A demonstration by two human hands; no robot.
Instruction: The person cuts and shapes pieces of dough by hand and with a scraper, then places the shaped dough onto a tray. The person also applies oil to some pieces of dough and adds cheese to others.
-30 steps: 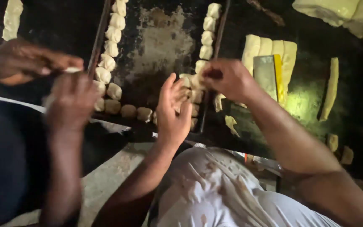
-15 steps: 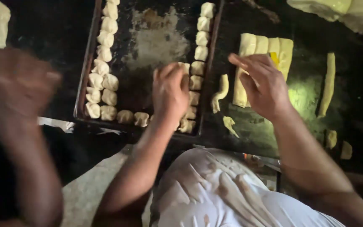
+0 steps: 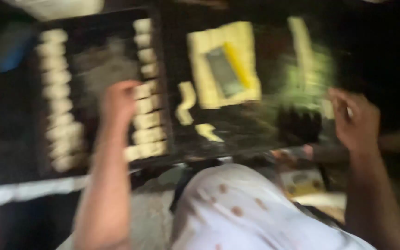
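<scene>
The left hand [image 3: 119,99] is resting on the dough pieces [image 3: 146,121] lining the dark tray's [image 3: 38,153] right edge, fingers' spread blurred beyond telling; the right hand [image 3: 355,118] is hovering far right of it, curled closed.

The right hand [image 3: 355,120] has left the yellow dough slab [image 3: 223,65] for the work surface's right edge, while the left hand [image 3: 116,99] stays at the tray's right-hand dough row [image 3: 146,111].
</scene>
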